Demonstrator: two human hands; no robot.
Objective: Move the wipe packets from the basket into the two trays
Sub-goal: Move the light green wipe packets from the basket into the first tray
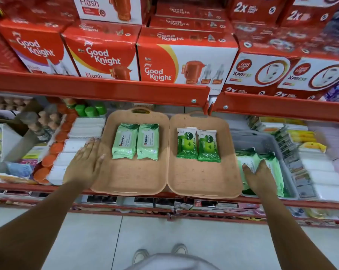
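Clearly, Himalaya packets point(135, 141) fill one tray point(129, 178), Dettol packets point(198, 145) the other tray point(203, 180).

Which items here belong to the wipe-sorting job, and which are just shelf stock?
Job:
- left tray with two Himalaya packets
- right tray with two Dettol packets
- grey basket with pale green packets
- right hand in the basket
- left hand

Stock:
- Good Knight boxes
- green caps

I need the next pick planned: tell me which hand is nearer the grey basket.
Right. The right hand is inside the basket, on the packets. The left hand is beyond both trays, at the left tray.
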